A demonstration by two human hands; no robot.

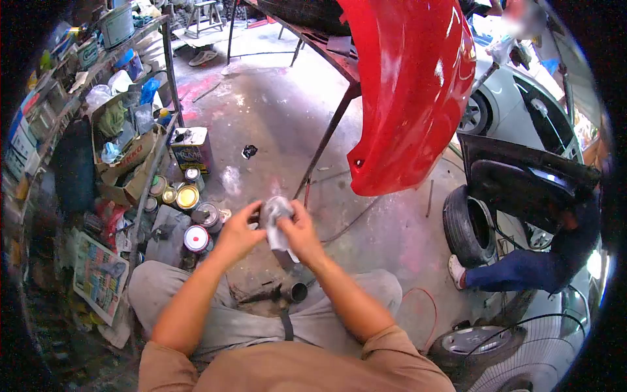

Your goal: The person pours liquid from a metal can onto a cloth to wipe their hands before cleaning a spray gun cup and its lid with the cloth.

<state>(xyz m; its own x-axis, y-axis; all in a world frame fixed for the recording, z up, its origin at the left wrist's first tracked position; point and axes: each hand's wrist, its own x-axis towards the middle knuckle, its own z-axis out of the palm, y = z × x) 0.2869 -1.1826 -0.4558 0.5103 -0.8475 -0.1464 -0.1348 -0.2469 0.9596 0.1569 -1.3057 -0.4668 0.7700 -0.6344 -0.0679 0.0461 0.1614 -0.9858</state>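
Both my hands meet in front of my lap around a blurred grey-and-white rounded thing [278, 208]; its kind is not clear. My left hand [243, 228] curls its fingers and thumb against its left side. My right hand [302, 234] is closed on its right side, thumb pressed onto it. A white strip like paper or cloth [279, 243] hangs below, between the hands. Between my knees lies a dark, dirty tool with a round open end [297, 292]; its kind is not plain.
Paint cans [187, 196] and a square tin [191, 149] stand left, beside a cluttered shelf [137, 225]. A glossy red car bumper [408, 98] overhangs a metal stand [332, 127] ahead. At right, a person in dark clothing [522, 269] is near a tyre [467, 225] and grey car.
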